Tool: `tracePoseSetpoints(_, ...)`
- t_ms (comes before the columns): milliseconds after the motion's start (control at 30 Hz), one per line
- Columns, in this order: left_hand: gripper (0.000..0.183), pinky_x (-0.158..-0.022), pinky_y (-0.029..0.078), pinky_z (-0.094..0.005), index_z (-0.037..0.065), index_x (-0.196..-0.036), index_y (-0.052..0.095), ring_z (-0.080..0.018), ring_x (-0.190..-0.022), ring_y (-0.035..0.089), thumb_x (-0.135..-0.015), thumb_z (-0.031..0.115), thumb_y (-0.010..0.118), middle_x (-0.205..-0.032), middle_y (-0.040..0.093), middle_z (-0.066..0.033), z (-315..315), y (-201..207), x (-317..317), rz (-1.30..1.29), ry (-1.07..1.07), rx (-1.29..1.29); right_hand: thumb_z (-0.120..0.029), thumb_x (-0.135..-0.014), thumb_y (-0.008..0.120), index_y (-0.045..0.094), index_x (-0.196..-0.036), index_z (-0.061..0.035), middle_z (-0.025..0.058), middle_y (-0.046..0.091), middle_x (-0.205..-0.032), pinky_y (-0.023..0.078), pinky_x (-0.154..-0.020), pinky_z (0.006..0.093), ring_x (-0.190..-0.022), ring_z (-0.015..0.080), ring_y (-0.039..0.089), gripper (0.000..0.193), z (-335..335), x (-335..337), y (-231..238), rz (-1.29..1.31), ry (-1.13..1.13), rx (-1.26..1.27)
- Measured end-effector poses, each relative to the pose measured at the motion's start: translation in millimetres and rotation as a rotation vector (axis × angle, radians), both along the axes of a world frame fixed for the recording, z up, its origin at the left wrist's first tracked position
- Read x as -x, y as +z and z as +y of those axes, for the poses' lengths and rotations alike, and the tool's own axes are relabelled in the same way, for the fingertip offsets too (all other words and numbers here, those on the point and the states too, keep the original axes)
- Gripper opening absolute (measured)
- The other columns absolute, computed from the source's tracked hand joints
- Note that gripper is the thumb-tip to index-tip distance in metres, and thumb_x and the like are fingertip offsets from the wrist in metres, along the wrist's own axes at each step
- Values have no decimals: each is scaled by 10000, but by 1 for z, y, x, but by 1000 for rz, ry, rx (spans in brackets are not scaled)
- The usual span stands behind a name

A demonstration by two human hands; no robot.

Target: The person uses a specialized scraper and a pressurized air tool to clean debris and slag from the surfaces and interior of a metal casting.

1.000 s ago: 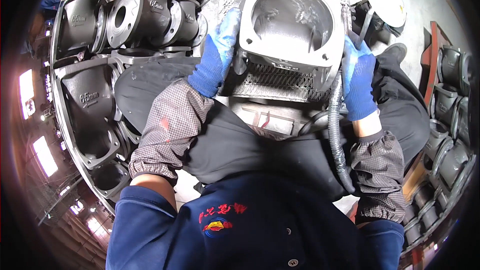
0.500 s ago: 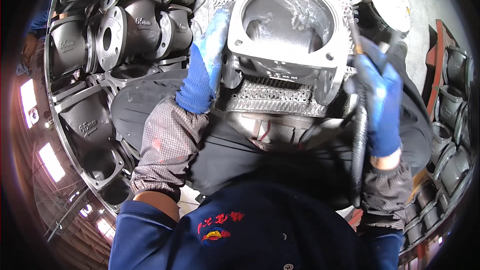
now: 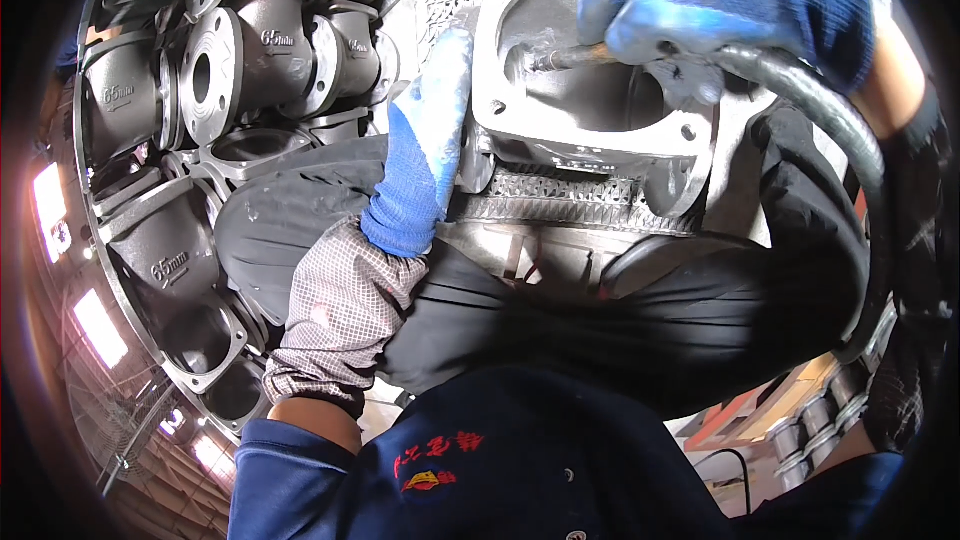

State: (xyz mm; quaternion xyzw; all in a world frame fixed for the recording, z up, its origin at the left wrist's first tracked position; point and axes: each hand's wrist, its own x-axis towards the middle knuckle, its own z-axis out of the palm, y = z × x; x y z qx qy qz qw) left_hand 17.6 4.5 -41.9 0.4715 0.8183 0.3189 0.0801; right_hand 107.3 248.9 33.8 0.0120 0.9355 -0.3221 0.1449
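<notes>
A gray metal casting [image 3: 560, 125] sits on a mesh-patterned metal surface [image 3: 570, 204] before me, a gloved right hand [image 3: 725, 10] curling its fingers around a hose-fed tool [image 3: 575, 58] inside the casting's opening. A gloved left hand [image 3: 425, 135] extends straight fingers along its left side; dark castings [image 3: 268, 48] crowd farther left.

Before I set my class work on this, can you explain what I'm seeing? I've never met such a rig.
There is no robot here: just a person in blue gloves, seen from above by a fisheye camera on the head, which bends straight edges. The picture's left is the person's left. A grey metal casting with a round opening rests on a patterned metal surface. The left hand lies along the casting's left side. The right hand grips a tool whose tip reaches into the opening; a hose runs from that hand. More castings crowd the left.
</notes>
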Motion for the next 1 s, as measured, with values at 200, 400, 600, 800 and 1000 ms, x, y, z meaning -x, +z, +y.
tracePoseSetpoints(200,369,-832,498,-324,-54,-1262,442,-285,-942,618,-898,11,444,-1081,581,-214,-7,1,-1,-107,16,6,-151,-854,482,613,-1006,17,152,647,-945,471,-555,269,-606,156,595,262,-5,21,-16,-81,37,17)
tracePoseSetpoints(400,357,-862,478,-310,-43,-1261,452,-277,-973,607,-914,34,415,-1105,580,-203,-3,-2,-8,-599,281,-130,-149,-843,497,619,-986,17,155,648,-918,478,-553,282,-604,166,599,251,-3,25,-17,-135,36,24)
tracePoseSetpoints(600,366,-860,470,-330,-25,-1272,452,-286,-980,600,-912,33,413,-1120,576,-200,-7,4,1,-62,-54,-37,-146,-831,512,624,-966,18,158,649,-890,485,-551,295,-601,176,604,240,-9,28,-8,-215,34,48)
tracePoseSetpoints(800,373,-860,472,-352,-26,-1274,447,-305,-964,600,-905,14,409,-1106,572,-212,-6,5,1,-86,-20,64,-143,-820,526,630,-945,19,160,650,-862,492,-549,308,-598,186,609,229,-11,31,-4,-266,23,62)
tracePoseSetpoints(1000,385,-846,475,-356,-33,-1280,437,-310,-961,600,-898,19,430,-1119,561,-221,-6,4,2,-11,-47,30,-140,-809,541,635,-925,19,163,651,-834,499,-547,321,-596,196,614,219,-13,31,2,-324,9,73)
